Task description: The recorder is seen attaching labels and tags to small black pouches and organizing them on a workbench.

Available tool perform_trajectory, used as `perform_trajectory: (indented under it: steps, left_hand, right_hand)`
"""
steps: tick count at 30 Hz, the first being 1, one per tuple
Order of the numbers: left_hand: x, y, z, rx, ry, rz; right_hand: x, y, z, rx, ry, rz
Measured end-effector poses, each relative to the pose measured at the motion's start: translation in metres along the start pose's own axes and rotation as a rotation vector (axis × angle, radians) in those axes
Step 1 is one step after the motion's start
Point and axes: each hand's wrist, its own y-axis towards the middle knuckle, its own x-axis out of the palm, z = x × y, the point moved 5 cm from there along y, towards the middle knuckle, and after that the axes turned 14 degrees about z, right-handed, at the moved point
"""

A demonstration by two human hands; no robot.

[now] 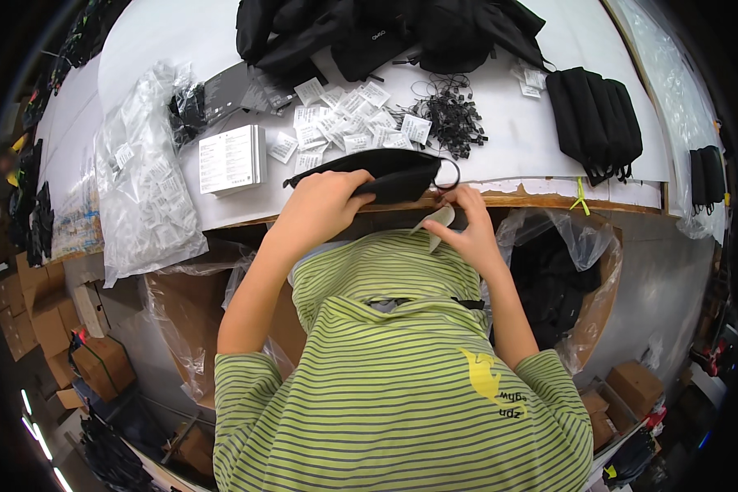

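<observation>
My left hand point(326, 203) is closed on the near left side of a black fabric pouch point(394, 174), its thumb at the pouch's gaping mouth. The pouch lies tilted over the table's front edge. Close to its right end, my right hand point(474, 234) pinches a small pale tag or folded slip point(439, 221); its exact kind is hard to make out. A thin black cord loop point(457, 174) stands up between the pouch and my right fingertips. Beyond the pouch lie a heap of small white printed labels point(348, 115) and a tangle of black cords with small tabs point(453, 119).
A stack of white cards point(230, 161) stands left of the labels, beside a see-through plastic bag point(148, 189) of labels. Black pouches point(394, 33) pile up at the back; others point(596, 123) lie in a row at right. Plastic-lined cardboard boxes point(603, 287) sit below the worn table edge point(541, 197).
</observation>
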Motion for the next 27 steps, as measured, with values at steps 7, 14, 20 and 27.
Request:
perform_trajectory:
  steps: [7, 14, 20, 27]
  left_hand:
    - [-0.036, -0.009, -0.005, -0.049, 0.008, 0.198]
    - [-0.048, -0.032, -0.017, -0.160, 0.043, 0.180]
    - [-0.030, -0.052, 0.014, -0.116, -0.145, -0.104]
    - [-0.018, -0.058, 0.034, 0.004, -0.188, -0.217]
  right_hand:
    - [-0.018, 0.003, -0.006, 0.420, 0.330, -0.101]
    - [-0.080, 0.032, 0.003, 0.253, 0.240, 0.071]
    - [-0.050, 0.044, 0.035, 0.673, 1.510, 0.432]
    - [0.037, 0.040, -0.004, 1.057, 1.573, 0.129]
